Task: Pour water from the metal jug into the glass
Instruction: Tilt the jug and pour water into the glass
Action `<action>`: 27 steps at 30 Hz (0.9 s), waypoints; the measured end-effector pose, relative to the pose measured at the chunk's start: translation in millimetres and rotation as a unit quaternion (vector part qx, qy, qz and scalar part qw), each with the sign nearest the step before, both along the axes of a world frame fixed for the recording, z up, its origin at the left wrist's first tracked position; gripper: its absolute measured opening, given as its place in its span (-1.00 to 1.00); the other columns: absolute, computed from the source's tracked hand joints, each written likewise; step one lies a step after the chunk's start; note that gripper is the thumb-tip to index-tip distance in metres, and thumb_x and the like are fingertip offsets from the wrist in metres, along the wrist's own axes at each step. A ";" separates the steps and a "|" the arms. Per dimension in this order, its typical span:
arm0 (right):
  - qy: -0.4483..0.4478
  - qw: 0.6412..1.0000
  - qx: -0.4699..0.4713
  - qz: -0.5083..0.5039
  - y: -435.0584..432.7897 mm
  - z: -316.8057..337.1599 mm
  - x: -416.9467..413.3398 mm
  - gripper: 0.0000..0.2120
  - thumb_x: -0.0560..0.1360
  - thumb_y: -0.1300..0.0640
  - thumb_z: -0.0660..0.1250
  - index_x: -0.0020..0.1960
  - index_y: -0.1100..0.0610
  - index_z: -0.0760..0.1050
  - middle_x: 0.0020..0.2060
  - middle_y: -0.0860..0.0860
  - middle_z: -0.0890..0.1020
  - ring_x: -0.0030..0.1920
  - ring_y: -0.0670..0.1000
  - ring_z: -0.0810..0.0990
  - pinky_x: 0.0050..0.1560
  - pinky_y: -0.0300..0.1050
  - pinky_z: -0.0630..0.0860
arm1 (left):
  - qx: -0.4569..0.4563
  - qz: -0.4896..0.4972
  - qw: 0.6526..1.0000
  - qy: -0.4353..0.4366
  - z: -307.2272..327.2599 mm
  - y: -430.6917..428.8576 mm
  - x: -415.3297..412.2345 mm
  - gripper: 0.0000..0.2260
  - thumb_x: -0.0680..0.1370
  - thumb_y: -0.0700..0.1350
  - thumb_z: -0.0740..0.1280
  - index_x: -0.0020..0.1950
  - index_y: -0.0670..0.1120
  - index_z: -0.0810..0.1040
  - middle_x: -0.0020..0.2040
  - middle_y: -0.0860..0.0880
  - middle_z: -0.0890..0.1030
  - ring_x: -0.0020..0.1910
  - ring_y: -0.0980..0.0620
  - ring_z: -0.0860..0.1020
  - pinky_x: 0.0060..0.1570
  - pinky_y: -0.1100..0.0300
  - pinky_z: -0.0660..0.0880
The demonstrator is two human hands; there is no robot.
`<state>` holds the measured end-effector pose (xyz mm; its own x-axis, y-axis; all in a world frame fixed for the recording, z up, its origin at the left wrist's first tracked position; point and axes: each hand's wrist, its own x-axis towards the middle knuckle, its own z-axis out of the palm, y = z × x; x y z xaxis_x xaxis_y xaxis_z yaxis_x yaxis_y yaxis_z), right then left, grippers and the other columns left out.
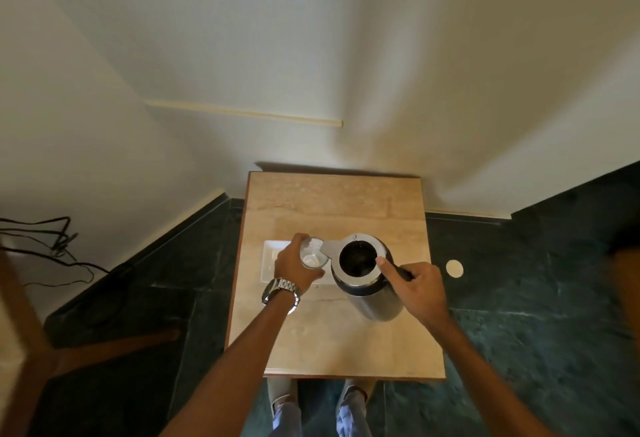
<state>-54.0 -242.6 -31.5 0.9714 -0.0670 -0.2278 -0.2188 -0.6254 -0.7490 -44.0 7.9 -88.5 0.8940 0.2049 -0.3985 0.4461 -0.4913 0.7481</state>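
No readable text, labels, brands or numbers anywhere. Jug (pixel 363 270) rim has a small mark at about 12 o'clock, too small to tell what it is. Watch (pixel 280 292) face is turned away, no dial or brand legible. Tray (pixel 270 263), glass (pixel 313 256) and bench (pixel 336 201) surfaces are plain.

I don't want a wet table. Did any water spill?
No spill shows. The jug tilts in the right hand, its spout over the glass held by the left hand. The table looks dry.
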 end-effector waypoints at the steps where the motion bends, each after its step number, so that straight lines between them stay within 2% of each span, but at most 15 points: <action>1: 0.008 1.000 -0.014 0.016 1.9 1.9 2.0 -0.31 0.35 -0.46 0.30 -0.49 0.18 0.57 -0.58 0.04 0.60 -0.51 0.08 0.59 -0.40 0.12 0.53 | 0.002 -0.001 1.000 -0.002 1.8 -0.1 -0.5 -0.32 0.19 -0.13 0.67 0.19 0.11 0.44 0.06 0.07 0.62 -0.03 0.00 0.59 -0.13 0.22 0.50; 4: 0.017 0.997 -0.048 0.055 5.3 6.8 9.8 -0.32 0.34 -0.46 0.29 -0.49 0.16 0.59 -0.58 0.02 0.60 -0.51 0.04 0.59 -0.45 0.01 0.47 | 0.003 -0.003 1.000 -0.012 6.0 1.3 -1.3 -0.32 0.20 -0.11 0.67 0.23 0.09 0.45 0.09 0.04 0.64 -0.01 0.02 0.58 -0.05 0.15 0.57; 7: 0.034 0.991 -0.080 0.097 10.0 10.2 20.1 -0.31 0.36 -0.43 0.30 -0.47 0.21 0.58 -0.57 0.08 0.60 -0.50 0.12 0.58 -0.44 -0.12 0.36 | 0.004 -0.001 1.000 -0.017 6.9 5.1 -0.7 -0.32 0.21 -0.09 0.67 0.24 0.09 0.44 0.05 0.05 0.63 -0.04 0.02 0.58 -0.03 0.10 0.60; 11: 0.049 0.985 -0.118 0.120 12.2 17.0 32.7 -0.40 0.45 -0.29 0.40 -0.54 0.12 0.42 -0.63 -0.02 0.46 -0.56 -0.02 0.42 -0.45 -0.20 0.25 | 0.006 -0.007 1.000 -0.012 4.9 4.9 0.8 -0.32 0.23 -0.10 0.66 0.25 0.10 0.43 -0.01 0.07 0.62 -0.08 0.04 0.58 -0.11 0.21 0.56; 16: 0.053 0.974 -0.153 0.157 17.6 26.2 44.4 -0.40 0.47 -0.26 0.42 -0.57 -0.01 0.28 -0.67 -0.12 0.32 -0.59 -0.13 0.30 -0.46 -0.26 0.17 | 0.007 -0.008 1.000 -0.004 0.0 5.5 0.5 -0.34 0.23 -0.14 0.66 0.22 0.10 0.44 -0.05 0.13 0.56 -0.06 0.02 0.58 -0.13 0.24 0.51; 24: 0.059 0.955 -0.192 0.220 28.0 36.0 56.5 -0.38 0.49 -0.35 0.34 -0.54 0.07 0.37 -0.65 -0.09 0.35 -0.59 -0.10 0.30 -0.49 -0.26 0.18 | 0.017 -0.010 1.000 0.002 -3.3 7.5 -1.0 -0.38 0.22 -0.14 0.66 0.17 0.11 0.45 -0.11 0.16 0.54 -0.12 0.06 0.55 -0.23 0.36 0.42; 27: 0.050 0.949 -0.206 0.233 33.0 36.4 60.2 -0.37 0.49 -0.35 0.33 -0.55 0.04 0.32 -0.67 -0.09 0.32 -0.61 -0.11 0.29 -0.50 -0.29 0.14 | 0.019 -0.009 1.000 0.005 -4.7 9.6 -0.3 -0.39 0.23 -0.13 0.66 0.18 0.11 0.46 -0.11 0.16 0.55 -0.14 0.06 0.55 -0.28 0.42 0.39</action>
